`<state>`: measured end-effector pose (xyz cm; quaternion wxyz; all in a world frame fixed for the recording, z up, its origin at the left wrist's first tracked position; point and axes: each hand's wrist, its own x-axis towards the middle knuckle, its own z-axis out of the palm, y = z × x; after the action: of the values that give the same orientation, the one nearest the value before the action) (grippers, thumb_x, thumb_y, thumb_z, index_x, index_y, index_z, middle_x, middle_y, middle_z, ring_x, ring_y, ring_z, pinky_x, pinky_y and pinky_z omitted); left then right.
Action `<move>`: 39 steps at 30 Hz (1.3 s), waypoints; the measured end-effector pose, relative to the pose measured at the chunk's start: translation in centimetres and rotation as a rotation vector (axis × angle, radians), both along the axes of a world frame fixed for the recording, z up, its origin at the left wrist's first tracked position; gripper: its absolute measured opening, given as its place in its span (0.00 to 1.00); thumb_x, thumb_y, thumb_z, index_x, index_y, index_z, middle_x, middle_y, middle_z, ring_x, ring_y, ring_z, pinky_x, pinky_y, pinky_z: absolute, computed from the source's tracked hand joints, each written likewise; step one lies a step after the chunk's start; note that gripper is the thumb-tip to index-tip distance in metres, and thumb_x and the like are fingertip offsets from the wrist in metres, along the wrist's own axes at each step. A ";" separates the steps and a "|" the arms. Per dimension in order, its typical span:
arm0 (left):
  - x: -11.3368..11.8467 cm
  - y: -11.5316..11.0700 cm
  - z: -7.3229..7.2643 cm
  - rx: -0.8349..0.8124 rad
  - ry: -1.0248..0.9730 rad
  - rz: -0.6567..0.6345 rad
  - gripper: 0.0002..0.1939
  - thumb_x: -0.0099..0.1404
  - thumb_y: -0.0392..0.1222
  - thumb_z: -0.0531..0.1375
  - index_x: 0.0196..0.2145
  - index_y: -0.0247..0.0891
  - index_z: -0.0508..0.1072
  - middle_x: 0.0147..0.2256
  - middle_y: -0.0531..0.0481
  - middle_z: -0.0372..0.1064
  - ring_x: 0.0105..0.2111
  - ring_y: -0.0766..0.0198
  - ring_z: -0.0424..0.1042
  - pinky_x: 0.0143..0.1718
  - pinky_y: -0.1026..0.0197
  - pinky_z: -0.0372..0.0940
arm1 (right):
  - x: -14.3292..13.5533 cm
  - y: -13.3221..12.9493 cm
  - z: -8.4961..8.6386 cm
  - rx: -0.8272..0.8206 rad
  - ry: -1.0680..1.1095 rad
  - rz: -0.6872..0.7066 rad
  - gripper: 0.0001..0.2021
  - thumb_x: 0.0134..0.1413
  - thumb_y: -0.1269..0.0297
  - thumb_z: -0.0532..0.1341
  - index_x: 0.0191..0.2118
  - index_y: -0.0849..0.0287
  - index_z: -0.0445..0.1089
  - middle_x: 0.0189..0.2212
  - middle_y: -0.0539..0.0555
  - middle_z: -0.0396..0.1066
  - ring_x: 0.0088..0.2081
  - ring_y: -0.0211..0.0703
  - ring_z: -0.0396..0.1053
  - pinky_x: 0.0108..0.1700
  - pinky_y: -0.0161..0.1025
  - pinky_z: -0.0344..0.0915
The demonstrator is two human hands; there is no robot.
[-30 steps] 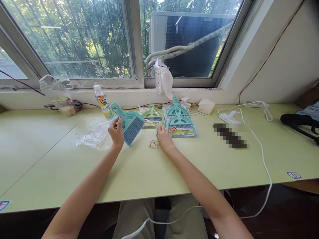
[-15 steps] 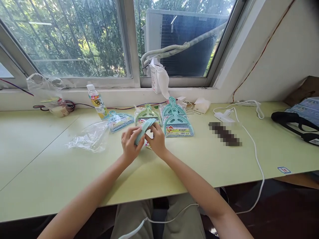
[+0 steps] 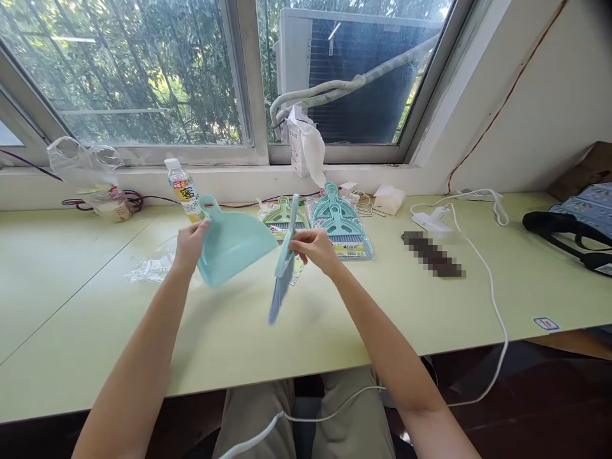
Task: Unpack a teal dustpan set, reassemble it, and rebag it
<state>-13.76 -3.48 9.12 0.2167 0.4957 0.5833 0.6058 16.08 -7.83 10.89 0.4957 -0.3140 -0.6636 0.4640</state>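
A pale green desk [image 3: 296, 331] spans the view, its near edge above the person's lap. A white cable [image 3: 497, 319] runs over the right part of the desk and drops past that edge.

The left hand [image 3: 190, 245] is closed on the handle end of a teal dustpan [image 3: 232, 248], held tilted above the desk. The right hand [image 3: 315, 247] pinches the handle of a small brush [image 3: 283, 280], held edge-on with its bristles pointing down toward the desk. Dustpan and brush are just beside each other, between the two hands, apart from the desk surface.

Behind the left hand lies a clear plastic bag [image 3: 150, 268]. Behind the right hand lie packaged dustpan sets [image 3: 342, 223], one green, the others teal, overlapping. A paper label [image 3: 297, 268] lies under the brush.

Farther back stand a bottle [image 3: 182, 189] with a yellow label, a white adapter [image 3: 387, 199] and a bagged container [image 3: 95, 185] at far left. A black bag [image 3: 568, 233] sits at far right. Beyond the sill, the window [image 3: 143, 76] shows trees and an air-conditioning unit [image 3: 363, 76].
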 end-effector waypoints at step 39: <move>-3.2 0.0 -2.8 -0.602 0.606 -0.474 0.19 0.49 0.60 0.64 0.23 0.40 0.74 0.24 0.50 0.65 0.26 0.61 0.67 0.25 0.62 0.62 | 0.3 1.1 -3.2 -0.028 -1.358 -0.365 0.14 0.45 0.55 0.65 0.32 0.62 0.76 0.33 0.61 0.76 0.40 0.52 0.74 0.35 0.37 0.60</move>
<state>-16.98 -3.48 6.31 0.3029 0.6843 0.6404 0.1726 16.35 -6.71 7.71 0.0375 -0.6470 -0.7570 0.0834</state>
